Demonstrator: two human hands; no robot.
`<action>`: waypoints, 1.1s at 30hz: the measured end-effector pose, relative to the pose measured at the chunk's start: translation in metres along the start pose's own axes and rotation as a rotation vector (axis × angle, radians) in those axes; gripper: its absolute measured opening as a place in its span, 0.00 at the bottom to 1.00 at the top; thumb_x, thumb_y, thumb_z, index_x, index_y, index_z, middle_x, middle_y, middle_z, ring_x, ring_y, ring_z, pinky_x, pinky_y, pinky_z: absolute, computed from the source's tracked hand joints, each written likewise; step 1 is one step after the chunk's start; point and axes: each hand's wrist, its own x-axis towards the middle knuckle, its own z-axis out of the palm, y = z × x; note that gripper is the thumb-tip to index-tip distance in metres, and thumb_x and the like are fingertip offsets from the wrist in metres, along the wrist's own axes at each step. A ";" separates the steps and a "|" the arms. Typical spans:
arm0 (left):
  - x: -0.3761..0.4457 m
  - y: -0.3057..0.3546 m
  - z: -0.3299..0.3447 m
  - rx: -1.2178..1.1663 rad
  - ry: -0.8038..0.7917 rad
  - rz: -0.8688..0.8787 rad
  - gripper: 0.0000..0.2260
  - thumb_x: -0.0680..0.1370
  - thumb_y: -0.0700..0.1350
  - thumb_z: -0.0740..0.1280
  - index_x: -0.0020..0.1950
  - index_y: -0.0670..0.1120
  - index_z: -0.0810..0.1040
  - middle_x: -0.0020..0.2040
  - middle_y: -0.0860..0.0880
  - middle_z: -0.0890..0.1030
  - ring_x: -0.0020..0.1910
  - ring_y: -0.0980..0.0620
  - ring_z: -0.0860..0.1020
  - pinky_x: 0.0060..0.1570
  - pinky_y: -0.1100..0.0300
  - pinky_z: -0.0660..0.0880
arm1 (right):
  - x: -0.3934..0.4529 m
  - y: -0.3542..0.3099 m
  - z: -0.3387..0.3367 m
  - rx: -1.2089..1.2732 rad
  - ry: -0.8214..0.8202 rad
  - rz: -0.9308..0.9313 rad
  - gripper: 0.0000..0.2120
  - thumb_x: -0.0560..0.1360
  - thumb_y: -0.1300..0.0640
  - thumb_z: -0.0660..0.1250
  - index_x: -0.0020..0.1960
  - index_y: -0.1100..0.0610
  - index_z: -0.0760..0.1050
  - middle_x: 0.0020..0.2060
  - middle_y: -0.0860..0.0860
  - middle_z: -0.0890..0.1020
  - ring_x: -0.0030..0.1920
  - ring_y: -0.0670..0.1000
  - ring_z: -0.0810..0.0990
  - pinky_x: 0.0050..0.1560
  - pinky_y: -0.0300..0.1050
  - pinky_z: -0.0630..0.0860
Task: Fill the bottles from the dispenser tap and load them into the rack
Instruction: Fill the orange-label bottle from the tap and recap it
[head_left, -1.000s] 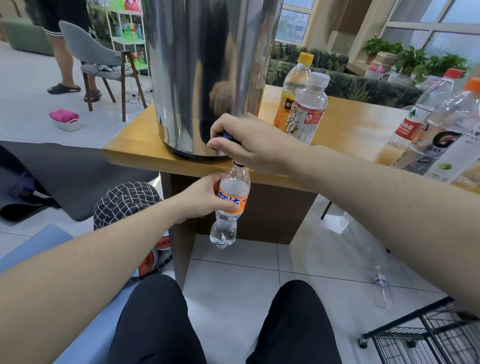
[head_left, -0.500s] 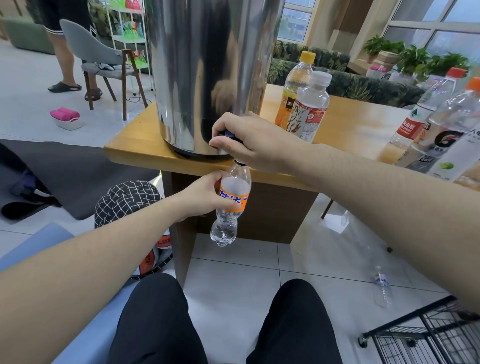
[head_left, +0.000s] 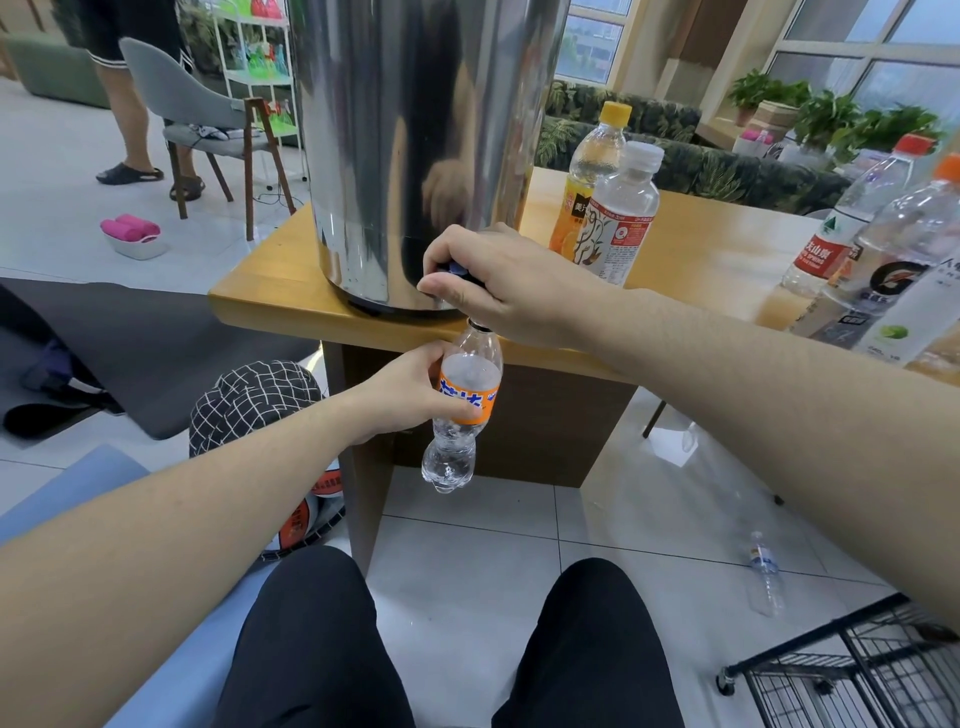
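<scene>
A tall steel dispenser (head_left: 415, 145) stands at the near left end of a wooden table (head_left: 717, 249). My right hand (head_left: 498, 283) grips the dark tap handle (head_left: 456, 269) at its base. Below the table edge my left hand (head_left: 410, 395) holds a clear bottle with an orange label (head_left: 465, 400), its open mouth right under the tap. Water fills the bottle to about its shoulder. A black wire rack (head_left: 852, 675) sits on the floor at the lower right.
Two capped bottles (head_left: 618, 208) stand right of the dispenser, and several more (head_left: 883, 249) crowd the table's right end. One small bottle (head_left: 763, 577) lies on the tiled floor. A checked bag (head_left: 249, 400) sits by the table leg. A person stands by a chair (head_left: 202, 119) far left.
The water level in the orange-label bottle has risen. Both hands have stayed in place on the tap and the bottle.
</scene>
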 end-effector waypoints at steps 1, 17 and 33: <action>0.000 0.000 0.000 0.000 -0.001 0.002 0.29 0.70 0.47 0.79 0.68 0.49 0.72 0.58 0.52 0.81 0.56 0.55 0.80 0.56 0.59 0.78 | 0.000 0.000 0.000 -0.001 -0.005 0.005 0.13 0.84 0.49 0.58 0.58 0.57 0.74 0.45 0.44 0.74 0.40 0.40 0.70 0.46 0.29 0.66; -0.003 0.005 0.001 0.002 -0.012 -0.010 0.29 0.71 0.47 0.79 0.68 0.49 0.71 0.60 0.51 0.80 0.58 0.53 0.79 0.62 0.54 0.77 | -0.001 0.001 0.001 -0.001 -0.019 0.007 0.13 0.84 0.49 0.57 0.59 0.57 0.74 0.47 0.48 0.76 0.45 0.42 0.69 0.48 0.30 0.65; -0.005 0.008 -0.001 0.000 -0.015 -0.007 0.27 0.72 0.46 0.78 0.67 0.51 0.70 0.60 0.51 0.79 0.56 0.55 0.79 0.58 0.59 0.76 | 0.001 0.001 0.001 -0.006 -0.027 0.017 0.13 0.84 0.48 0.57 0.59 0.56 0.73 0.48 0.48 0.77 0.44 0.42 0.70 0.47 0.30 0.65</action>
